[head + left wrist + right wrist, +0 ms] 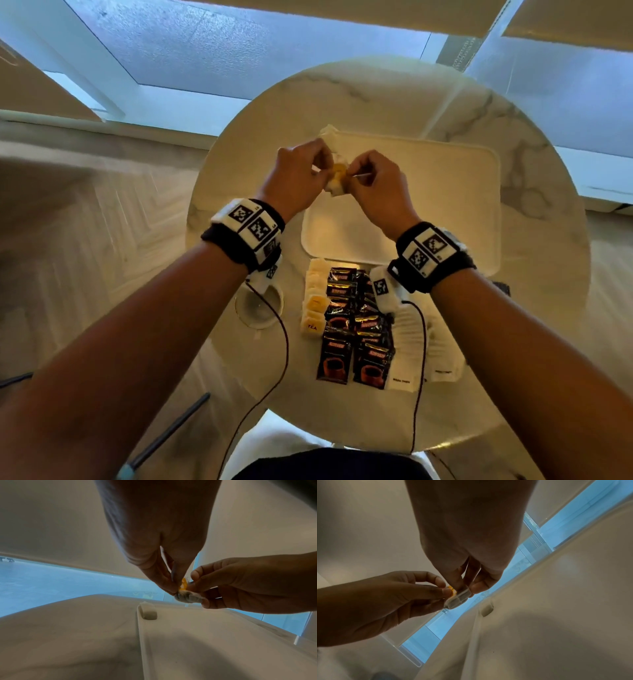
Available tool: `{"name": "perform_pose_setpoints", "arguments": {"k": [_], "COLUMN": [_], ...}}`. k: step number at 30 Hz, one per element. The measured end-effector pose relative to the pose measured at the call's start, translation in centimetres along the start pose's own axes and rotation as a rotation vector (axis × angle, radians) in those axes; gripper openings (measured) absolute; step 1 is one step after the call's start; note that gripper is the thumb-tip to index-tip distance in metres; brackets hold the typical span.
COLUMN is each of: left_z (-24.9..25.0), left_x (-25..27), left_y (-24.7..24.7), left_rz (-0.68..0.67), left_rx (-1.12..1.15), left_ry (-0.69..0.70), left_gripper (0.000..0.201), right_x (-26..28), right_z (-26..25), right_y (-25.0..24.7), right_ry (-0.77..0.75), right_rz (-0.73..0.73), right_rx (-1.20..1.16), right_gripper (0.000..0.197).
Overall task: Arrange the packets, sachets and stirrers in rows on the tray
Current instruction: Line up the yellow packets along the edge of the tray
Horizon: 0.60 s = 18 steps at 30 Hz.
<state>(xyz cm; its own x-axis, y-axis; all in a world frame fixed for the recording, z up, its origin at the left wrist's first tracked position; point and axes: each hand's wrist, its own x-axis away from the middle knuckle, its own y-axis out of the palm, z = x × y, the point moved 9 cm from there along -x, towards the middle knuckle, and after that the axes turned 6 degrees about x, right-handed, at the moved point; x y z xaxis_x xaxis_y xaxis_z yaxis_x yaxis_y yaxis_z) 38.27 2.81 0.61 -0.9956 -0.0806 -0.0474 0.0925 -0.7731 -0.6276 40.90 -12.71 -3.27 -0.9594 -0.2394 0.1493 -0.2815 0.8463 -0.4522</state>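
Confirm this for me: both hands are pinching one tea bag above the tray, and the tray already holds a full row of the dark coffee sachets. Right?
Not quite. Both the left hand and the right hand do pinch one tea bag above the tray, but the head view shows the dark coffee sachets lying on the table beside the tray's near edge, not on it. Only one tea bag sits at its far corner.

Tea sachet (337,178) half hidden by fingers (359,171)

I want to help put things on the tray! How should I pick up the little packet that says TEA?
Pinch the TEA packet by its near end, coming from the table edge closest to you. It's last in its overlapping row, so that end sits free; dark coffee sachets crowd its right side.
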Motion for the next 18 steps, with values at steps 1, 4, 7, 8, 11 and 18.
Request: {"name": "perform_pose_setpoints", "arguments": {"k": [1,4,7,8,11,18], "left_z": [-0.9,-3.3,-5.3,-5.9,-7.5,-9.1], "left_x": [-1.1,-4.1,-6.0,-6.4,-7.3,-7.9], "left_y": [0.4,1.4,2.2,2.5,3.3,4.8], "left_rz": [-0.03,-0.093,-0.123,-0.133,-0.17,-0.241], "left_rx": [-0.025,-0.074,-0.106,-0.122,-0.159,-0.25], "left_ry": [-0.023,-0.076,-0.126,-0.141,-0.172,-0.163], "left_gripper": [0.012,0.013,0.015,0.017,0.021,0.026], "right_x": [-0.8,-3.2,-5.1,-5.6,-6.6,-7.1], "right_z": [0.5,1.7,2.5,2.8,3.5,3.8], "right_y": [0.5,1.6,2.5,2.9,3.8,5.4], "right_ry": [0.022,0.062,0.056,0.052,0.031,-0.052], "right_rz": [0.003,0.026,0.042,0.041,0.04,0.029], "right_rx": [0.02,0.046,0.108,0.135,0.206,0.352], "right_gripper": [0.012,0.012,0.014,0.015,0.017,0.019]}}
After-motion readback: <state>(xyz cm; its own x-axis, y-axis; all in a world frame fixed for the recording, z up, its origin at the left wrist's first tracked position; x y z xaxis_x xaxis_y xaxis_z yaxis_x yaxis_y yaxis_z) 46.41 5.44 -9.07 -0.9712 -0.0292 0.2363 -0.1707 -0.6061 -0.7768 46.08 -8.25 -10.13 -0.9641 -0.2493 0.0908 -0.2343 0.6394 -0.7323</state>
